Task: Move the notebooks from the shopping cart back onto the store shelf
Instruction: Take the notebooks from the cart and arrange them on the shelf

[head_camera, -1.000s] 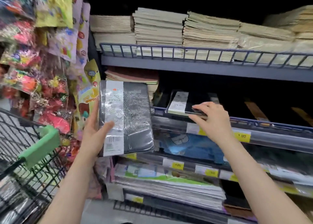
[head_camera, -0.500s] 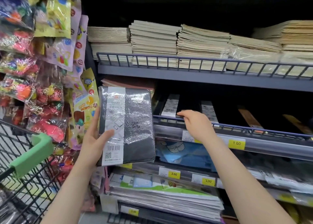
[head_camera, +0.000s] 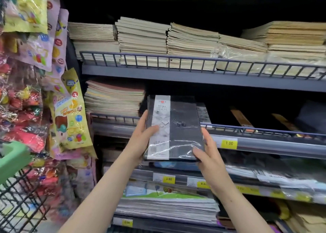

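Note:
A black notebook point(head_camera: 183, 127) in clear wrap with a white label strip is tilted over the wire rail of the middle shelf point(head_camera: 264, 142). My left hand point(head_camera: 142, 137) grips its left edge, thumb on the label. My right hand point(head_camera: 206, 153) holds its lower right corner. Its far end reaches over another wrapped black notebook point(head_camera: 203, 112) lying on that shelf. The shopping cart point(head_camera: 19, 194), black wire with a green handle, stands at the lower left.
Stacks of beige notebooks point(head_camera: 141, 37) fill the upper shelf, and a pile of pastel ones point(head_camera: 112, 98) sits left of the held notebook. Hanging toy packets point(head_camera: 31, 91) crowd the left side. Yellow price tags point(head_camera: 229, 143) line the shelf edges; lower shelves hold flat wrapped packs.
The notebook has moved right and up, from beside the hanging packets to the middle shelf's rail. My right hand left the shelf rail and took hold of the notebook's lower right corner.

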Motion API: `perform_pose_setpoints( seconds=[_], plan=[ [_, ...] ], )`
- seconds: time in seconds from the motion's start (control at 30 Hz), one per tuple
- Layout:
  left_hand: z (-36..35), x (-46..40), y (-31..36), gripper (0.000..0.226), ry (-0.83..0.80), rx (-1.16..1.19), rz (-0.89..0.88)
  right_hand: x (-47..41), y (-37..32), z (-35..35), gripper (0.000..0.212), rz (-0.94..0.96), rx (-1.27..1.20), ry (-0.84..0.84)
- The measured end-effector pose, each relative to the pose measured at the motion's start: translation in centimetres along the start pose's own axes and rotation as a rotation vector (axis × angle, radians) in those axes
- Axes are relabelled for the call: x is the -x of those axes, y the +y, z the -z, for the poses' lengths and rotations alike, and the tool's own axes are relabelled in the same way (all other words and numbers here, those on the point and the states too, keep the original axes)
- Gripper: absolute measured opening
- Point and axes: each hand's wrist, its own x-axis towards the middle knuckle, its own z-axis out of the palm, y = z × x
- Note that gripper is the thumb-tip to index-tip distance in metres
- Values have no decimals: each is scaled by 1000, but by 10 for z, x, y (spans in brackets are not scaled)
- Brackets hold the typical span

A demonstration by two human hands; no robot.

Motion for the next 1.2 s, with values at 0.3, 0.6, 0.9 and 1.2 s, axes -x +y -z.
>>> perform_pose_setpoints(
  seconds=[0.3,0.6,0.9,1.2],
  plan=[
    [31,-24,5,71,-63,-387,-117,-73,-24,-2,55,-41,-129,132],
    [18,-80,3,56,77,-600,-151,-125,-26,-5,54,75,1027,387],
    [17,-73,-19,36,237,-732,-263,-110,14,4,40,303,1273,498],
    [8,-68,-18,49,306,-720,-172,-114,11,3,34,268,1357,548]
  ],
)
